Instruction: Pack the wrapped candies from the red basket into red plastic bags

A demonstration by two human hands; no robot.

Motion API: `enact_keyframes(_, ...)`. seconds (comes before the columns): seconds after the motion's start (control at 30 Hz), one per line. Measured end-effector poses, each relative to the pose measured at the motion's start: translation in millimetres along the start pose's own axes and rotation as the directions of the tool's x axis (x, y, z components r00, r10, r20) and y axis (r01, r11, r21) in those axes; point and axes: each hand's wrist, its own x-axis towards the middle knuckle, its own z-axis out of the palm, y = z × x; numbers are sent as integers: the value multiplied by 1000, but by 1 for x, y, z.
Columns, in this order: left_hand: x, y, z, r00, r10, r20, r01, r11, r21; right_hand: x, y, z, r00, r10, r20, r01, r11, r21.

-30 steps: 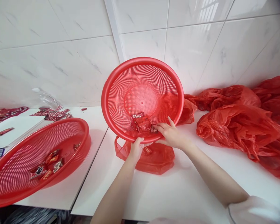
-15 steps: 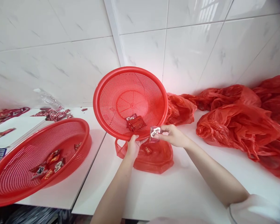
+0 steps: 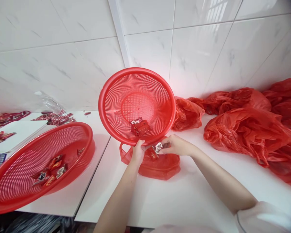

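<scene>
My left hand (image 3: 137, 154) grips the lower rim of a round red plastic basket (image 3: 118, 94), which is tipped up toward me. Several small red packets (image 3: 142, 128) lie low inside it. Between the thumb and fingers of my right hand (image 3: 178, 145) is a small packet (image 3: 158, 148) with dark lettering on a white patch. That hand is just below the basket's rim, over a red plastic bag (image 3: 161, 171) lying on the white table. Another packet (image 3: 153, 154) shows in the bag's mouth. Part of the bag is hidden by the basket and hands.
A second red basket (image 3: 84, 142) holding several packets stands at left. Behind it are loose packets (image 3: 54, 118), a clear plastic bottle (image 3: 49, 102) and a white board (image 3: 26, 129) with packets. Crumpled red bags (image 3: 247, 129) lie at right, against the tiled wall (image 3: 145, 48).
My right hand has lowered the packet from the basket's rim toward the bag. The tipped basket has shifted slightly right. More packets now lie on the white board at left.
</scene>
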Motion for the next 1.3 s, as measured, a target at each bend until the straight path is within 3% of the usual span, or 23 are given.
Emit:
enact_keyframes(0.07, -1, 0, 1, 1000, 5, 9, -6, 1000, 8, 0, 5, 3, 999, 27, -32, -33, 978, -206)
enact_keyframes(0.17, -3, 0, 2, 1000, -1, 19, 1, 1000, 16, 3, 10, 5, 981, 16, -195, -96, 909, -407)
enact_keyframes(0.3, -7, -6, 4, 997, -49, 55, 48, 999, 22, 7, 11, 6, 898, -213, -385, 27, 899, -436)
enact_keyframes(0.4, -12, -14, 6, 993, -101, 68, 96, 993, 72, 10, 15, 6, 872, -317, -373, 63, 829, -556)
enact_keyframes(0.53, -21, -19, 11, 967, -202, 157, 185, 976, 115, 14, 27, 8, 916, -262, -306, -12, 742, -670)
enact_keyframes(0.67, -24, -20, 12, 938, -266, 221, 245, 963, 115, 18, 40, 10, 912, -218, -348, -80, 738, -670)
enact_keyframes(0.77, -20, -20, 8, 942, -252, 222, 236, 967, 96, 22, 45, 8, 876, -125, -466, -127, 872, -473)
enact_keyframes(0.83, -17, -18, 7, 954, -225, 200, 214, 974, 75, 25, 44, 3, 828, 33, -560, -129, 983, -133)
enact_keyframes(0.87, -16, -16, 6, 959, -213, 186, 204, 977, 65, 26, 43, 0, 811, 133, -570, -99, 991, 92)
enact_keyframes(0.93, -14, -12, 7, 967, -196, 163, 191, 980, 50, 26, 37, -7, 808, 307, -503, -2, 855, 518)
enact_keyframes(1.0, -13, -7, 8, 973, -177, 151, 173, 984, 40, 24, 28, -13, 831, 390, -397, 72, 633, 771)
enact_keyframes(1.03, -14, -4, 9, 975, -166, 146, 163, 986, 34, 22, 24, -15, 841, 406, -358, 88, 550, 831)
enact_keyframes(1.1, -14, 0, 10, 980, -151, 132, 148, 989, 29, 18, 15, -16, 847, 417, -330, 107, 474, 874)
enact_keyframes(1.3, -11, 2, 10, 983, -143, 115, 142, 990, 19, 14, 7, -7, 870, 364, -332, 113, 508, 854)
